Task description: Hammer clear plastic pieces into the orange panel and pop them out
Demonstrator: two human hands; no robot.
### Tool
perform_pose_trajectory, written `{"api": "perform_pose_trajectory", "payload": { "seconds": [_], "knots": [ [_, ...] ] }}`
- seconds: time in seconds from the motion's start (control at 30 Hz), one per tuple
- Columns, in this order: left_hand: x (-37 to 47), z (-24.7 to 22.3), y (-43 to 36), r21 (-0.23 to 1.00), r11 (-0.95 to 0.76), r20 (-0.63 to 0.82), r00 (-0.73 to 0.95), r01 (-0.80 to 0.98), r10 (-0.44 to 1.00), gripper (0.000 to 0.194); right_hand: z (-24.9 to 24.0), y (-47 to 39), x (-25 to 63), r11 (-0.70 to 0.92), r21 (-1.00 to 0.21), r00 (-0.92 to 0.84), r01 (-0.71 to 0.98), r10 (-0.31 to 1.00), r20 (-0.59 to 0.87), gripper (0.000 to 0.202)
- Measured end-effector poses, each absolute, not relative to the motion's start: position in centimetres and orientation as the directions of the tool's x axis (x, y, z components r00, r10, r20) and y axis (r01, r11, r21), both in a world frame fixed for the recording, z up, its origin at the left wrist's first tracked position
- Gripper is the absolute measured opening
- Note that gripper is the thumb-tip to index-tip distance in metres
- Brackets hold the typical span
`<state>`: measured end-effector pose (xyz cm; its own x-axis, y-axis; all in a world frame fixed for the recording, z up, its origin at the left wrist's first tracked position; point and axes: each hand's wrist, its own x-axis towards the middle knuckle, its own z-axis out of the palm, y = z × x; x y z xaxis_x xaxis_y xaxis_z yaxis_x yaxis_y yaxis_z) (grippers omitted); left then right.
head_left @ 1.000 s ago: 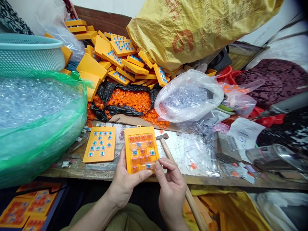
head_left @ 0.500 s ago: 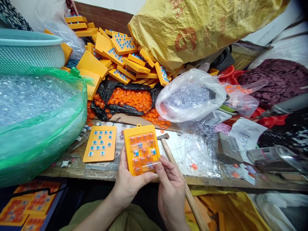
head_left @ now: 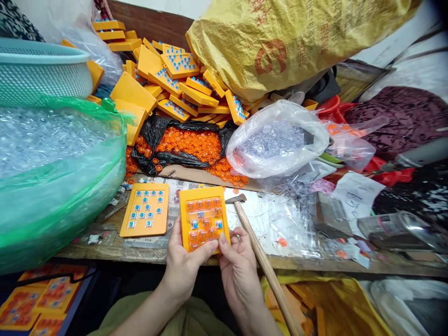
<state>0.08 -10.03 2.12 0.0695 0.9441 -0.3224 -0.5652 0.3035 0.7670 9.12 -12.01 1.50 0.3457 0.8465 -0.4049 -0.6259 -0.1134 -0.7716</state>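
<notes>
Between my hands is a yellow plastic panel [head_left: 184, 200] with rows of orange caps, clear caps and a few bare blue switches. My left hand [head_left: 187, 263] grips its left side, with the thumb across the lower edge. At the lower right corner, my right hand [head_left: 238, 261] holds the panel too, its thumb on the face and its other fingers curled behind. A second yellow panel [head_left: 163, 221] lies flat on the bench to the left, bearing blue switches without caps. Just right of the held panel, a hammer [head_left: 257, 245] rests with its wooden handle over the bench edge.
Loose orange caps [head_left: 189, 142] fill a black bag behind the panels. Clear pieces fill a white bag [head_left: 241, 163] and a large green bag [head_left: 63, 205]. A pile of yellow panels [head_left: 150, 63] leans at the back beside a yellow sack [head_left: 308, 37].
The held panel has tilted more upright and shifted slightly left. My right hand has moved left and up along its lower corner, and my left thumb has slid up onto its face.
</notes>
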Motion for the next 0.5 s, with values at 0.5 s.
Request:
{"api": "perform_pose_trajectory", "payload": {
  "seconds": [0.5],
  "knots": [
    [-0.9,1.2,-9.4,0.808,0.342,-0.350,0.077,-0.480,0.934,0.073,8.4,11.1,24.7,-0.226,-0.066,0.232,0.972,0.964,0.132,0.025]
  ]
}}
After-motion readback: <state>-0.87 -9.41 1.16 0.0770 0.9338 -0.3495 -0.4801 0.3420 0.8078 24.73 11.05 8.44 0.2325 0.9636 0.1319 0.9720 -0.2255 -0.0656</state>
